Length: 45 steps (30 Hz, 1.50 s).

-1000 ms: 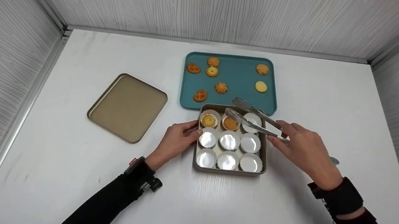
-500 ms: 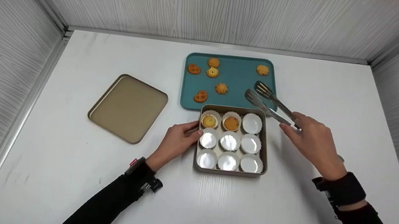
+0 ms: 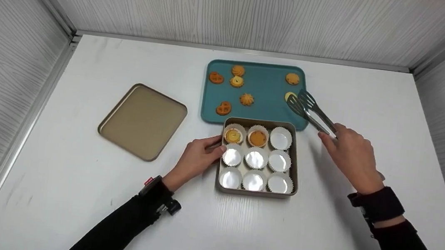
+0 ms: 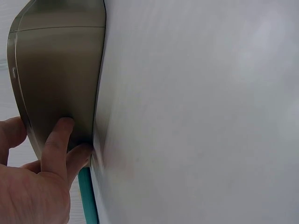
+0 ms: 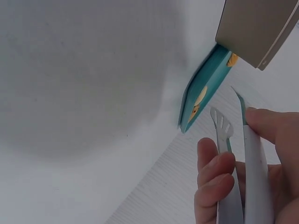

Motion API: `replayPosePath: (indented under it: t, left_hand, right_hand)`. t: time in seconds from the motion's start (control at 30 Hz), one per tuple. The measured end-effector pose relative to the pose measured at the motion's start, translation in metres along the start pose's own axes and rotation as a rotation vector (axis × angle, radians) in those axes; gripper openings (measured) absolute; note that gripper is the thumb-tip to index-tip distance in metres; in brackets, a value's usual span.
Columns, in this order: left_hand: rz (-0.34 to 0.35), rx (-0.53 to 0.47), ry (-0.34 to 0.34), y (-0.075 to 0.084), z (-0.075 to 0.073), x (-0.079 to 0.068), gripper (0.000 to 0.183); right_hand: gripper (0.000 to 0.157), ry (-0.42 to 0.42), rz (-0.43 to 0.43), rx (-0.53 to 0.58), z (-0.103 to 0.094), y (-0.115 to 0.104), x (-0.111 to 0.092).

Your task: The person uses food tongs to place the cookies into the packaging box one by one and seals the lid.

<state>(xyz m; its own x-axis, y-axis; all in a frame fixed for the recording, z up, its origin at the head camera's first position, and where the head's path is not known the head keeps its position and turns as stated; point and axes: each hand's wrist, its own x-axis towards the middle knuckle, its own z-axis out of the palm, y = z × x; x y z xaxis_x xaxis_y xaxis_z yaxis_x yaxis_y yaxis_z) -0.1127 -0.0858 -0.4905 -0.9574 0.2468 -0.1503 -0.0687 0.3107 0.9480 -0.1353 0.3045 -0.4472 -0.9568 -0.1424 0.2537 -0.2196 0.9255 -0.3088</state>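
My right hand (image 3: 350,158) holds metal serving tongs (image 3: 315,116), their slotted tips apart. In the head view the tips are over the right side of the teal tray (image 3: 266,105), one overlapping a pale round cookie (image 3: 290,96). A square tin (image 3: 256,193) stands before the tray, with rows of white paper cups (image 3: 281,138). Two cups at its back hold a yellow-centred cookie (image 3: 233,135) and a brown round cookie (image 3: 257,138). My left hand (image 3: 200,156) grips the tin's left wall, thumb at the rim and fingers (image 4: 58,144) against the outside.
Two pretzel-shaped cookies (image 3: 223,108), a star-shaped cookie (image 3: 246,99) and others lie on the teal tray. A round cookie (image 3: 292,79) sits at its back right. Left of the tin lies a flat gold lid (image 3: 143,120). Grey wood-grain panels (image 3: 243,14) border the table.
The right hand has carried the tongs from over the tin back and right to the tray, up to the pale cookie. The left hand and the tin have stayed in place.
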Motion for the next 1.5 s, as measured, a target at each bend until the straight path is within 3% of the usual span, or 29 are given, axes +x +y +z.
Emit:
replayPosePath:
  t: [0.37,0.57,0.83,1.1,1.5]
  left_hand:
    - [0.009,0.057,0.004,0.001,-0.001,0.0,0.053]
    - [0.02,0.069,0.007,0.0,-0.002,0.001,0.053]
    - [0.01,0.039,0.004,0.0,-0.002,0.001,0.053]
    - [0.021,0.058,0.01,0.0,-0.001,0.0,0.053]
    - [0.022,0.002,-0.014,0.0,-0.001,0.0,0.054]
  right_hand:
    - [0.042,0.013,-0.004,-0.073,0.007,-0.003,0.004]
    - [0.042,-0.025,-0.009,-0.071,0.009,-0.008,0.005]
    - [0.046,-0.012,-0.053,-0.081,0.006,-0.008,0.012]
    - [0.049,-0.024,-0.066,-0.093,0.011,0.003,0.023]
    - [0.046,-0.029,-0.062,-0.074,0.018,0.008,0.033]
